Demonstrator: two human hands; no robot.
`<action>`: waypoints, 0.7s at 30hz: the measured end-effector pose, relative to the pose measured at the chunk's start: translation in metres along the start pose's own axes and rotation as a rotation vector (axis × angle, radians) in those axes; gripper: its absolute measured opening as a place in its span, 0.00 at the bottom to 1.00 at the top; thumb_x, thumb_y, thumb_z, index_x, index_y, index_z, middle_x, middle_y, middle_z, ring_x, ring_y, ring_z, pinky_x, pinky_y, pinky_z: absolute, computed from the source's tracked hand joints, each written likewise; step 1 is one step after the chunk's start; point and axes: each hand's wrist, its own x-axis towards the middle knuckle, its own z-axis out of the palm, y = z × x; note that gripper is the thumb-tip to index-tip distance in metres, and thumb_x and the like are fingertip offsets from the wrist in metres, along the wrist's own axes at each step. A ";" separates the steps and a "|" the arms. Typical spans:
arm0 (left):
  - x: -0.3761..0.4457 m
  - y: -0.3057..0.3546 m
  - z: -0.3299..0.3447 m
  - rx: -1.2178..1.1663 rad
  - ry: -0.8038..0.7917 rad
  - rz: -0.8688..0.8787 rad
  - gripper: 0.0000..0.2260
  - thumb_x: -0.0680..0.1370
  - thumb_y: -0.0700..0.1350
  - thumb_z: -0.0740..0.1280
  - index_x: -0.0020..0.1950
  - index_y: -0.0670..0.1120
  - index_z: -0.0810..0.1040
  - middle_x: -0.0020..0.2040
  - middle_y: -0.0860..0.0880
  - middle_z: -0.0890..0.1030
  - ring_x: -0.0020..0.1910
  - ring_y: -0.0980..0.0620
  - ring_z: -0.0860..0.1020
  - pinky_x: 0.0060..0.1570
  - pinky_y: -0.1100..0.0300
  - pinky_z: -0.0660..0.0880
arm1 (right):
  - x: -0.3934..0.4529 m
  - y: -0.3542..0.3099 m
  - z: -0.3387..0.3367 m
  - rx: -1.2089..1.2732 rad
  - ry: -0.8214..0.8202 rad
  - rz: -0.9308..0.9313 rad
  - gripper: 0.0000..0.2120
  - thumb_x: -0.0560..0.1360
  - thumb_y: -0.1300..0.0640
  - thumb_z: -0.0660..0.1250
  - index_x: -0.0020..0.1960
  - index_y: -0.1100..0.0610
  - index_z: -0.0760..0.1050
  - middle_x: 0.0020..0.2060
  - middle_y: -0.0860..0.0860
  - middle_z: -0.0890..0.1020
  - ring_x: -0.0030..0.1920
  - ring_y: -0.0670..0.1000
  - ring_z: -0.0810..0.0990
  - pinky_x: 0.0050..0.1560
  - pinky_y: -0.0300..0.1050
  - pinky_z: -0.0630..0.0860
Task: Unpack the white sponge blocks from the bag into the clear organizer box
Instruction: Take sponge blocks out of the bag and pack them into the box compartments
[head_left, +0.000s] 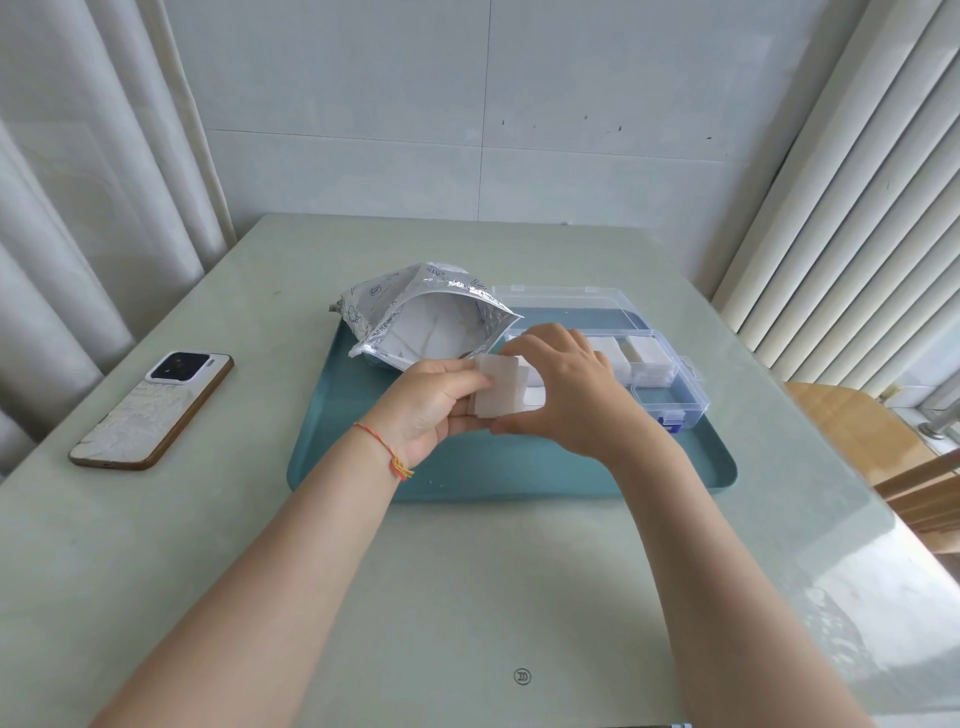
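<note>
Sponge blocks (501, 384), white and thin, are held between both hands above the teal tray (519, 467), just in front of the clear organizer box (670, 384). The left hand (436, 405) pinches the left edge of the stack with thumb and fingers closed on it, and the right hand (566, 384) grips the right side, its fingers curled over the top edge and the thumb under the lower corner. It seems the person is separating one block from the others (two layers are visible, a little shifted). Some compartments on the right of the box already contain white blocks, so the task looks partly done; how many compartments are free cannot be told, because the right hand covers the near left part of the box. What could go wrong: the soft blocks may stick together and go two in one compartment, or one may slip and fall on the tray if the pinch is only at the edge. The open foil bag (431, 317) lies on the tray just left of the box, with its mouth toward the person and more white pieces inside; a careless wrist could push it. A smartphone (153, 410) lies on the table (467, 597) well apart on the left and does not disturb.
</note>
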 end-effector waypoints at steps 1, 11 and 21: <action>0.000 0.000 0.000 0.001 -0.004 0.001 0.10 0.79 0.35 0.63 0.55 0.42 0.82 0.50 0.41 0.84 0.43 0.48 0.83 0.45 0.55 0.82 | 0.000 0.000 0.000 0.001 0.006 0.002 0.36 0.63 0.38 0.77 0.67 0.46 0.70 0.63 0.47 0.70 0.65 0.51 0.65 0.64 0.50 0.64; 0.002 -0.002 0.000 -0.004 0.007 0.012 0.11 0.79 0.33 0.63 0.58 0.40 0.81 0.50 0.41 0.84 0.45 0.47 0.83 0.43 0.56 0.82 | -0.001 0.000 -0.003 0.083 -0.018 0.031 0.37 0.63 0.35 0.75 0.67 0.46 0.71 0.61 0.46 0.71 0.64 0.49 0.67 0.65 0.48 0.63; 0.009 0.005 0.022 -0.032 -0.012 0.133 0.10 0.81 0.35 0.63 0.59 0.39 0.80 0.51 0.40 0.83 0.50 0.46 0.82 0.49 0.57 0.82 | 0.008 0.006 -0.023 0.697 0.019 0.361 0.05 0.74 0.55 0.72 0.45 0.51 0.77 0.38 0.46 0.79 0.39 0.48 0.77 0.42 0.37 0.74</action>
